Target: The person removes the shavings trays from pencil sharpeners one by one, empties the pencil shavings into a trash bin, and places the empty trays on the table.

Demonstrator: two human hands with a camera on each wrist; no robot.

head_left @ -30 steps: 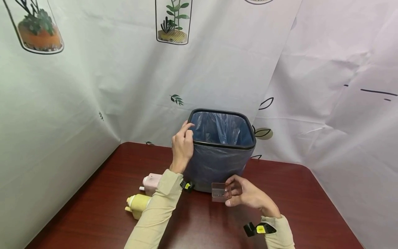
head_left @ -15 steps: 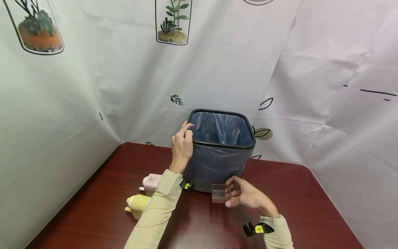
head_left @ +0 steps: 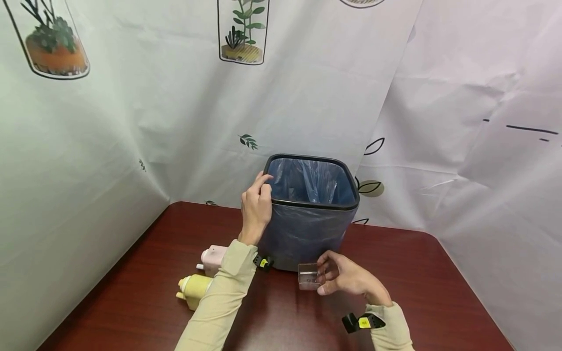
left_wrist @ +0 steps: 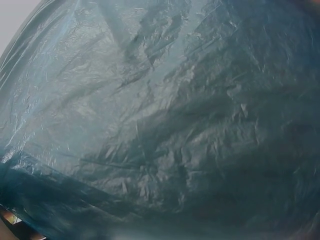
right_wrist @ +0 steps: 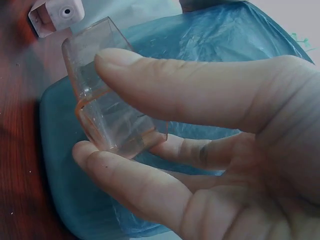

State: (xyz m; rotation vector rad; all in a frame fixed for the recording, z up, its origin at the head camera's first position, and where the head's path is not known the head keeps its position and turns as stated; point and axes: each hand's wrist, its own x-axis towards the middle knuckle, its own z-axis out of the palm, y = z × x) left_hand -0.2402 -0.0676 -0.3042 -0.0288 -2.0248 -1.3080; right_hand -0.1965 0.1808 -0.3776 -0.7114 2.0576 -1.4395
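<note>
A trash bin [head_left: 307,234] with a black rim and a blue plastic liner stands toward the back of the table. My left hand [head_left: 256,207] grips the left side of its rim, fingers hooked over the edge. Crinkled liner [left_wrist: 165,115] fills most of the left wrist view, and that hand's grip is out of sight there. My right hand [head_left: 349,278] pinches a small clear plastic box [head_left: 307,277] in front of the bin's base. In the right wrist view, the thumb [right_wrist: 150,85] lies on one side of the box [right_wrist: 117,122] and the fingers on the other.
To the left of the bin lie a pink container [head_left: 213,258] and a yellow one [head_left: 196,287], partly covered by the left sleeve. The dark red tabletop [head_left: 145,292] meets white printed cloth walls [head_left: 197,122] at the back and left.
The clear box has dipped slightly in the right hand and its angle has shifted a little. My left hand keeps its place on the bin's rim.
</note>
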